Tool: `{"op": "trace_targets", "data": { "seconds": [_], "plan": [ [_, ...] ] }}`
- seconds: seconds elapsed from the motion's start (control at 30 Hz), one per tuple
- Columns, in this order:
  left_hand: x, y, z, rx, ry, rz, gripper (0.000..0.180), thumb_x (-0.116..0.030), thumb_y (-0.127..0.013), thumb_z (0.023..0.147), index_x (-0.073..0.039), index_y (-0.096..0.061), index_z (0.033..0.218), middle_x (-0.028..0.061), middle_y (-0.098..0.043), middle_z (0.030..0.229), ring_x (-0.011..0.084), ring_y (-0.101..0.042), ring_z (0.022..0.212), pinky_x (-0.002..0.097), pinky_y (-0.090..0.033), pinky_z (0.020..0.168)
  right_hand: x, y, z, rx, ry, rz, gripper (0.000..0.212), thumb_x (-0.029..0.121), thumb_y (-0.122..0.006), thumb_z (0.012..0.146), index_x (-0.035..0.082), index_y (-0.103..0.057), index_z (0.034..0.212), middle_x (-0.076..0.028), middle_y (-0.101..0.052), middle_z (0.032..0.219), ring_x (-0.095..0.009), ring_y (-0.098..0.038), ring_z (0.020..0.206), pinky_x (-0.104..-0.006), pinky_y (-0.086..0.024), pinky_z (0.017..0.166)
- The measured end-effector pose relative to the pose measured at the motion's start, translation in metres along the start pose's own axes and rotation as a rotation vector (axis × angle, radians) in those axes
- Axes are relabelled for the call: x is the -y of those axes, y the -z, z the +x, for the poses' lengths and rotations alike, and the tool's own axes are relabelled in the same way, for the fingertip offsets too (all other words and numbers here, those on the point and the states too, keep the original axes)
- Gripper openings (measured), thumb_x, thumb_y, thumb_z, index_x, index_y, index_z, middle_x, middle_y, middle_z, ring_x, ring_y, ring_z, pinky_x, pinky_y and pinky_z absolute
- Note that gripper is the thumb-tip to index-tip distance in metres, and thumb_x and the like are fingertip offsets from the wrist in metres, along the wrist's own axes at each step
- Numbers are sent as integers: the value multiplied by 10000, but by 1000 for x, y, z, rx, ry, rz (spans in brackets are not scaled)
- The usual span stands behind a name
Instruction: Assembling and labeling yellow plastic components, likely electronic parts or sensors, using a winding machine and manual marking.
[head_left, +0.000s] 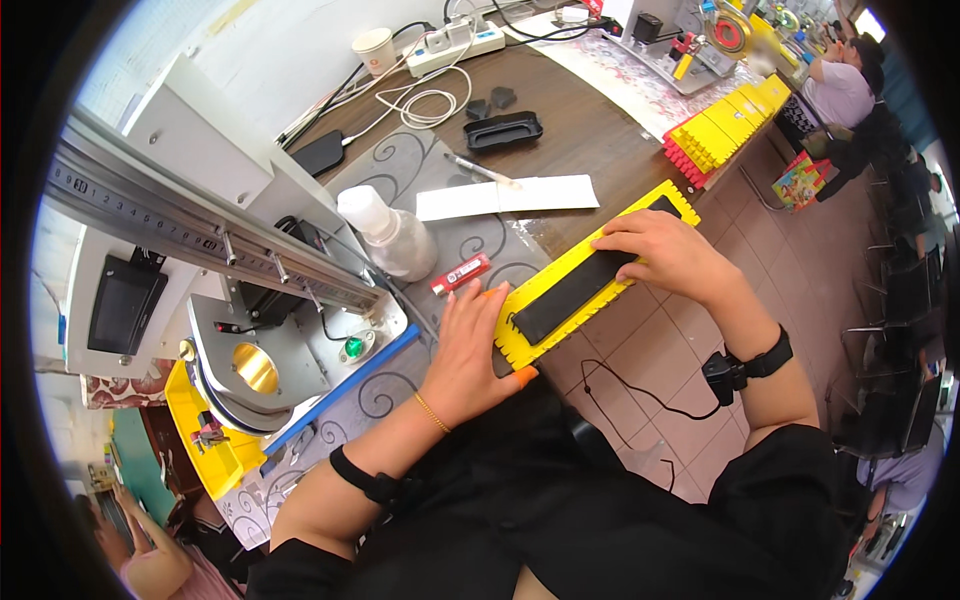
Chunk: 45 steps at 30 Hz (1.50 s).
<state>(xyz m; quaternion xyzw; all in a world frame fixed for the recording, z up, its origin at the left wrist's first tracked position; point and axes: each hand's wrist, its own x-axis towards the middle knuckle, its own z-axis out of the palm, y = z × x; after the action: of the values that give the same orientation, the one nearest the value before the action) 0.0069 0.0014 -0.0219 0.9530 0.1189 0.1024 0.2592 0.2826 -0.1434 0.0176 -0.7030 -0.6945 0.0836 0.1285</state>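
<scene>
A long yellow tray (pixel 543 348) with notched edges lies slantwise before me at the table's near edge. A flat black strip (pixel 575 292) fills much of its middle. My left hand (pixel 462 345) grips the tray's left end between thumb and index finger, both with orange fingertip covers; its other fingers stretch toward a small red-and-white packet (pixel 461 273). Over the tray's right half my right hand (pixel 668 255) is curled, thumb and fingers bent down onto the black strip and near rim. Whether something small is between those fingertips is hidden.
Left stands a machine with a metal ruler rail (pixel 190 235) and a yellow bin (pixel 215 440). A clear bottle (pixel 400 245), white paper (pixel 508 197), a pen (pixel 482 170) and a black tray (pixel 503 131) lie beyond. Stacked yellow trays (pixel 728 120) stand far right. A cable (pixel 650 392) hangs from my right wrist.
</scene>
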Motion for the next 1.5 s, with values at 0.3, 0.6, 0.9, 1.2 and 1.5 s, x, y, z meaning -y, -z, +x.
{"op": "trace_targets", "data": {
  "seconds": [0.3,0.6,0.9,1.2,1.5],
  "plan": [
    [8,-7,-3,-88,-10,-98,995,-292,-822,628,-1,-292,1418,193,-466,1267,366,-420,1243,540,-224,1123,-4,0,6,-1,45,-77,420,163,-749,727,111,-629,1127,-75,-599,1110,-270,-549,1076,-380,-433,923],
    [7,5,-7,-55,-28,-194,1059,-279,-818,597,14,-241,1436,190,-499,1193,362,-465,1167,539,-215,1118,-30,3,33,99,9,18,389,198,-706,791,68,-616,1147,-129,-581,1128,-313,-527,1096,-388,-420,956],
    [-13,43,-22,86,-43,-286,873,-177,-796,644,-40,-358,1386,208,-398,1312,387,-447,1213,389,-416,1019,-33,-13,34,-100,-21,-40,339,259,-721,786,86,-641,1066,-100,-602,1071,-282,-557,1047,-380,-453,893],
    [12,38,-35,109,8,-519,732,-53,-778,676,-78,-452,1331,161,-352,1384,317,-461,1231,354,-484,945,-97,12,-35,-785,-1082,786,441,492,-600,886,60,-632,801,-13,-549,653,-129,-531,520,-262,-414,500],
    [21,41,-44,172,71,-648,640,-47,-816,688,-91,-541,1264,137,-314,1420,253,-496,1192,298,-536,856,-115,7,-22,-964,-1222,1208,388,478,-669,850,100,-584,867,56,-487,710,-42,-479,528,-196,-330,446]
  ]
}}
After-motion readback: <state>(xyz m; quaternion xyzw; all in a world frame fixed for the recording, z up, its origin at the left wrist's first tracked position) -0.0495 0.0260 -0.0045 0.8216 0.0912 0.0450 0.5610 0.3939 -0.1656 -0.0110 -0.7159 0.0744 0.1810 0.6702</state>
